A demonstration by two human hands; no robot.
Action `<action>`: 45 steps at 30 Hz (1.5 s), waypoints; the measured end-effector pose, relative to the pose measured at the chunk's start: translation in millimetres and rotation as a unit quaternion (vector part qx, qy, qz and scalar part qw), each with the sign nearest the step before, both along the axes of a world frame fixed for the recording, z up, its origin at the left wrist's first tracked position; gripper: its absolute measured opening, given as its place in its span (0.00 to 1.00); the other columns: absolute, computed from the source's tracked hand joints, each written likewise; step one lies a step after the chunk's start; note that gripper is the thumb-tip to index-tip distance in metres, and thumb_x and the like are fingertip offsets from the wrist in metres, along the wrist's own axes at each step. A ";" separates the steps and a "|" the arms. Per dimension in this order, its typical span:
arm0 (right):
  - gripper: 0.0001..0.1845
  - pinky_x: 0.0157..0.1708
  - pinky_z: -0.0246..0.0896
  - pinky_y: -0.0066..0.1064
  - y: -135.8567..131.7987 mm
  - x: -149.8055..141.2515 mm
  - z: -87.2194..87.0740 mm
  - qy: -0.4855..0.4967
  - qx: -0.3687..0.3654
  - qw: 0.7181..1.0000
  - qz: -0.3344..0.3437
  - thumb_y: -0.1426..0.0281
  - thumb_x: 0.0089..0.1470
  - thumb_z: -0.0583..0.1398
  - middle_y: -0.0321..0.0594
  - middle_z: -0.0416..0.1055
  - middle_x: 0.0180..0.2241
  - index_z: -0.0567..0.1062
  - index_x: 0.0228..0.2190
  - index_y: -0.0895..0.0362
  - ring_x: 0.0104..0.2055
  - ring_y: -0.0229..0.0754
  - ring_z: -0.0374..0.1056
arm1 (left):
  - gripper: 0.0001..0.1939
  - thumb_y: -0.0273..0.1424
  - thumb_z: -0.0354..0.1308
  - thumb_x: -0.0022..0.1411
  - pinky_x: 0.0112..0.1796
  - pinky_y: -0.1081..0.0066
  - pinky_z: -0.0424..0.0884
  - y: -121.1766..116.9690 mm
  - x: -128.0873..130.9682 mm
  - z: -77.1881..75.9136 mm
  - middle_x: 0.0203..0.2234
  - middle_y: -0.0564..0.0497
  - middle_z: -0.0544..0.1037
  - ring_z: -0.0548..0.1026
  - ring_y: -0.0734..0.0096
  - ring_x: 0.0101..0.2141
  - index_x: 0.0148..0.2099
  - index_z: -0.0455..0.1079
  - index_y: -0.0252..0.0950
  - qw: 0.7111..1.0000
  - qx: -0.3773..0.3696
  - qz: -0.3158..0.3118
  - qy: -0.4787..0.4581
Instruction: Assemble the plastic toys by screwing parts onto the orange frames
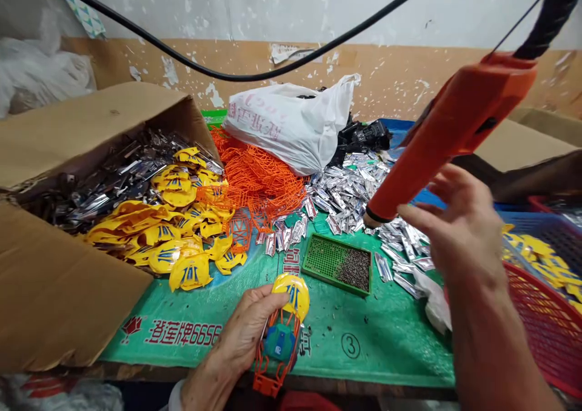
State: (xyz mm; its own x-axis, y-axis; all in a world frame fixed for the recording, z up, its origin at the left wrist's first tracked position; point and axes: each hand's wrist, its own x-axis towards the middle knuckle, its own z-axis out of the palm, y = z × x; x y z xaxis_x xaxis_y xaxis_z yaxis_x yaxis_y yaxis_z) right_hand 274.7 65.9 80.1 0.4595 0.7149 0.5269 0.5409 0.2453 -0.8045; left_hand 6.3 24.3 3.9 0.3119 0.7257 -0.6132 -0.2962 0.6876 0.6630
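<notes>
Orange driver hangs tilted closest to us, our right grip half spread just beside it, can't tell if touching tbh. Our left grip is clamped on an orange frame w/ yellow disc & green block, at the front edge of the desk. Green tray w/ tiny dark screws sits just beyond.

yellow disc: partly hidden, left hand | cardboard box: cut off
</notes>
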 end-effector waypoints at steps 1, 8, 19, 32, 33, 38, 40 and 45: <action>0.36 0.39 0.64 0.38 15.8 1.7 7.3 0.081 -0.003 0.993 0.088 0.63 0.33 0.70 0.50 0.70 0.47 0.70 0.47 0.54 0.47 0.47 0.68 | 0.15 0.35 0.69 0.42 0.20 0.77 0.64 0.3 1.8 -2.1 0.19 0.50 0.77 0.70 0.77 0.17 0.31 0.76 0.28 1.000 0.001 -0.007 0.000; 0.24 0.21 0.60 0.31 45.6 -41.8 17.7 0.223 -0.075 0.953 0.192 0.71 0.33 0.70 0.35 0.71 0.25 0.74 0.37 0.61 0.21 0.34 0.64 | 0.12 0.33 0.69 0.39 0.20 0.76 0.65 1.1 8.6 0.8 0.17 0.52 0.76 0.69 0.76 0.18 0.27 0.75 0.32 1.000 -0.020 0.020 -0.001; 0.11 0.22 0.60 0.30 25.6 -86.6 10.1 0.219 -0.056 0.953 0.202 0.72 0.36 0.68 0.32 0.68 0.24 0.72 0.24 0.57 0.22 0.32 0.63 | 0.14 0.35 0.66 0.47 0.21 0.76 0.64 2.7 12.7 -8.6 0.20 0.50 0.77 0.70 0.75 0.18 0.33 0.75 0.29 1.000 -0.024 -0.013 -0.004; 0.12 0.20 0.59 0.28 20.3 -101.9 -40.0 0.256 -0.080 0.950 0.158 0.68 0.38 0.68 0.31 0.64 0.16 0.70 0.15 0.58 0.20 0.33 0.59 | 0.14 0.35 0.64 0.48 0.22 0.76 0.65 1.0 15.9 -11.6 0.20 0.50 0.77 0.70 0.75 0.20 0.35 0.75 0.30 1.000 -0.025 -0.006 -0.008; 0.12 0.20 0.59 0.28 20.4 -102.0 -40.9 0.256 -0.082 0.950 0.159 0.68 0.38 0.68 0.31 0.64 0.16 0.70 0.15 0.58 0.20 0.33 0.59 | 0.14 0.35 0.64 0.48 0.22 0.76 0.65 1.1 16.0 -11.1 0.20 0.51 0.77 0.70 0.75 0.20 0.35 0.75 0.30 1.000 -0.025 -0.007 -0.009; 0.10 0.18 0.58 0.28 20.6 -103.5 -43.5 0.245 -0.082 0.956 0.139 0.70 0.36 0.67 0.31 0.63 0.16 0.70 0.16 0.57 0.19 0.33 0.59 | 0.14 0.36 0.64 0.48 0.22 0.77 0.64 1.3 15.8 -9.2 0.19 0.51 0.76 0.70 0.75 0.20 0.33 0.75 0.29 1.000 -0.016 -0.008 -0.003; 0.09 0.18 0.58 0.27 21.2 -104.0 -43.9 0.237 -0.075 0.960 0.130 0.70 0.34 0.67 0.31 0.64 0.16 0.70 0.15 0.57 0.19 0.33 0.59 | 0.14 0.37 0.64 0.48 0.23 0.76 0.64 1.3 15.6 -9.7 0.20 0.51 0.77 0.70 0.75 0.20 0.33 0.75 0.29 1.000 -0.015 -0.005 0.001; 0.08 0.18 0.59 0.28 23.0 -103.0 -46.8 0.232 -0.071 0.962 0.127 0.71 0.34 0.66 0.32 0.66 0.16 0.72 0.15 0.58 0.19 0.34 0.60 | 0.15 0.37 0.64 0.48 0.23 0.76 0.65 0.6 14.7 -12.7 0.21 0.49 0.77 0.71 0.74 0.21 0.33 0.75 0.29 1.000 -0.023 -0.001 0.003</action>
